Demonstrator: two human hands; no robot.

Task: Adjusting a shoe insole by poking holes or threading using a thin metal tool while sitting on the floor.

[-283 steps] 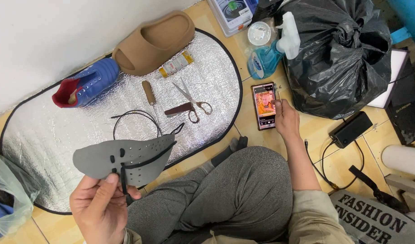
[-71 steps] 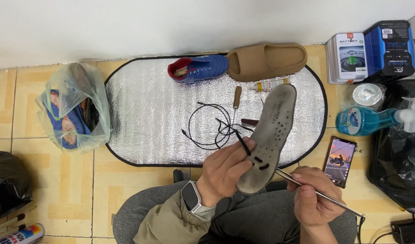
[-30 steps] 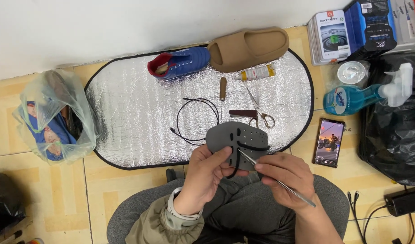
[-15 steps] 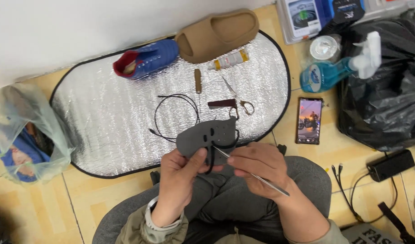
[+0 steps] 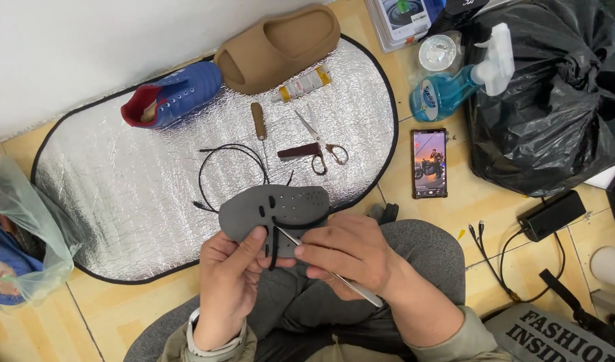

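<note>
My left hand (image 5: 230,281) holds a grey perforated shoe piece (image 5: 274,208) from below, thumb on its near edge. My right hand (image 5: 351,251) grips a thin metal tool (image 5: 351,288) whose tip meets the grey piece near a black cord (image 5: 272,245) threaded through its holes. The cord trails back in a loop (image 5: 230,164) on the silver mat (image 5: 120,194). Both hands are over my lap.
On the mat lie a blue and red shoe (image 5: 170,100), a tan slide sandal (image 5: 277,47), a glue tube (image 5: 304,84), an awl (image 5: 258,124) and scissors (image 5: 317,144). A phone (image 5: 429,163), a spray bottle (image 5: 455,84) and a black bag (image 5: 555,100) are at right; a plastic bag (image 5: 16,241) at left.
The grey piece went from held upright and long to lying flat and low over my lap. My right hand moved in, bringing the tool tip to the piece. The view shifted left.
</note>
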